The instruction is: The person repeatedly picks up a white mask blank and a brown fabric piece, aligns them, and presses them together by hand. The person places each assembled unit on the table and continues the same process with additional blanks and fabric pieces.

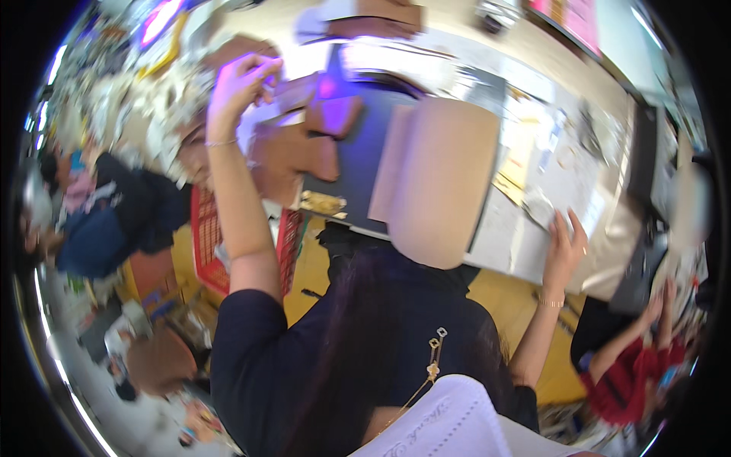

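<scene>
A large beige panel (445, 183) with rounded ends, leather-like, lies over the dark mat (358, 164) and juts past the table's near edge. Up at the left, my left hand (245, 80) is raised with loosely bent fingers, slightly blurred, and nothing shows in it. Below and beside it are brown leather-like pieces (285, 156), some stacked at the mat's left edge. My right hand (565, 247) is at the table's right front, fingers apart and holding nothing. Close to its fingertips lies a round whitish thing (539, 209), too blurred to name.
A yellow paper (518, 164) and a dark tool-like thing (590, 133) lie to the right on the grey table (525, 244). Below the table's left side stands a red plastic basket (204, 247). Other people sit at left and right, one in a red top (628, 385).
</scene>
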Tool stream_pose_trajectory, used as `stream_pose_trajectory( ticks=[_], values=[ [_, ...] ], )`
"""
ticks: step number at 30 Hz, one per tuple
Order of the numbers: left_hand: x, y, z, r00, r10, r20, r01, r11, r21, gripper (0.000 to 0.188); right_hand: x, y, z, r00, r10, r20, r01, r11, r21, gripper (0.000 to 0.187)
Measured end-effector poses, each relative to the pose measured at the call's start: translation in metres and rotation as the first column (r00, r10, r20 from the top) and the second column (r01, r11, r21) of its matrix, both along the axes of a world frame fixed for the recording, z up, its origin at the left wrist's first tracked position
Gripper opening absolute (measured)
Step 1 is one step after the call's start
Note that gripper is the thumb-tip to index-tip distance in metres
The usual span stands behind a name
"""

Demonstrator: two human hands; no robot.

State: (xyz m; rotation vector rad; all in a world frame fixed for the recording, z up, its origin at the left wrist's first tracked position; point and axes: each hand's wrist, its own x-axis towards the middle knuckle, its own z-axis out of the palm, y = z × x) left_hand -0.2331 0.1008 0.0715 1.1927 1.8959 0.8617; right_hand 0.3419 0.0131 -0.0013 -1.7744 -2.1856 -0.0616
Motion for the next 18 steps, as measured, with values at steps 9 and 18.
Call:
stream_pose_trajectory(
  ticks=[9,18],
  values=[
    [-0.042,-0.031,-0.012,0.988,0.155,-0.03,-0.157,0.985,-0.074,0.024,-0.008,0.0,0.015,0.993,0.069,0.092,-0.057,0.99,-0.127,0.016],
    [-0.006,0.11,-0.07,0.99,-0.006,-0.144,0.044,0.964,0.261,0.025,-0.005,0.006,0.052,0.988,-0.138,-0.074,0.064,0.789,-0.611,0.014]
  ],
)
